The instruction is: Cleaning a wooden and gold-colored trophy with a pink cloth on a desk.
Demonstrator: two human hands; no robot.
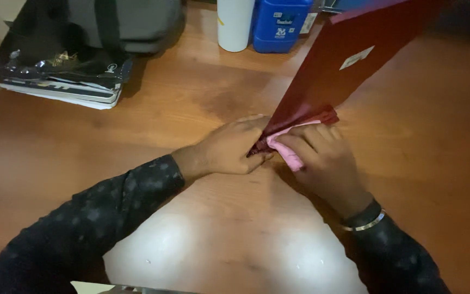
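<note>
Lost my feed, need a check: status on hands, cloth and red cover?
Left hand gripping red cover's lower corner, cover tilted up off table. Right hand pressing pink cloth to that corner. Nothing in the way.

The single head camera looks steeply down from close above the table [82, 158], facing forward across it. The far edge, with a bottle [235, 24], lies at the frame's top.
</note>
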